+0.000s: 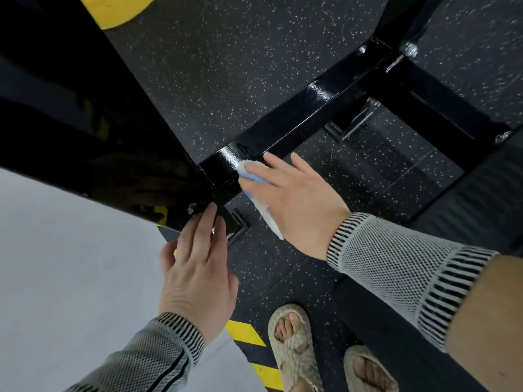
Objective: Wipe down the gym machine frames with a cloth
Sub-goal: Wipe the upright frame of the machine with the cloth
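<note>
A glossy black machine frame fills the view: a wide upright post (pixel 93 142) at the left and a low floor beam (pixel 297 120) running from its base up to the right. My right hand (pixel 294 199) presses a white cloth with a blue edge (pixel 254 176) flat against the beam close to the post, fingers straight over the cloth. The cloth's loose end hangs below my palm. My left hand (pixel 198 267) rests with straight fingers on the lower corner of the post, by a bolt head (pixel 192 208).
The floor (pixel 226 66) is black speckled rubber, with grey flooring (pixel 70 278) at the left and yellow-black hazard stripes (pixel 249 335) between them. More black frame members (pixel 424 108) cross at the upper right. My feet in pale slippers (pixel 294 352) stand at the bottom.
</note>
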`<state>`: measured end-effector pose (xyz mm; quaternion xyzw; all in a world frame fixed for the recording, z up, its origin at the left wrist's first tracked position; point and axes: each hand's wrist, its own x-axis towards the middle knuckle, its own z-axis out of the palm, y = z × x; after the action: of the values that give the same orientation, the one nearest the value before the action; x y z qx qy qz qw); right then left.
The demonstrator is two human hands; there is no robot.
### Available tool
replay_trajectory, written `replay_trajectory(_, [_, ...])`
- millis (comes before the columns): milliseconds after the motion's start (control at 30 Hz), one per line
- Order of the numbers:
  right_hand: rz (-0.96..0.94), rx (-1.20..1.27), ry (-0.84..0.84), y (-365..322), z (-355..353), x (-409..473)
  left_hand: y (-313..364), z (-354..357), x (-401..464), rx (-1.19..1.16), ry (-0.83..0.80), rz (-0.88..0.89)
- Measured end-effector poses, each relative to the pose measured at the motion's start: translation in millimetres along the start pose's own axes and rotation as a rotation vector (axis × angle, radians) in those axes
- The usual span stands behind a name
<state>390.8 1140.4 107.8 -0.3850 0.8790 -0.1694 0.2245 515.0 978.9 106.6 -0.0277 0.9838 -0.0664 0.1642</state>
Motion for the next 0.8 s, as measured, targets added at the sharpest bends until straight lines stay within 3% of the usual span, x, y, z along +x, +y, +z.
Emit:
replay_trajectory(133, [0.044,0.052,0.170,-13,-3,34,-1,1,-2,-0.013,0.011,0.007])
replay_trajectory(267, [0.013,-0.047,-0.005,-33,5,60,-7,-2,1,-0.003,0.030,0.007])
replay_trajectory(400, [-0.039,-0.106,-0.060,-27,1,39,-10,-9,3,-0.002,0.044,0.017])
replay_trajectory(533, [0.049,0.035,-0.195,-33,-12,-11,5,-25,0,-0.056,0.069,0.051])
replay_trajectory(800, [0.302,0.345,0.075,-45,-46,-93,56,-77,-29,-0.162,0.136,0.198])
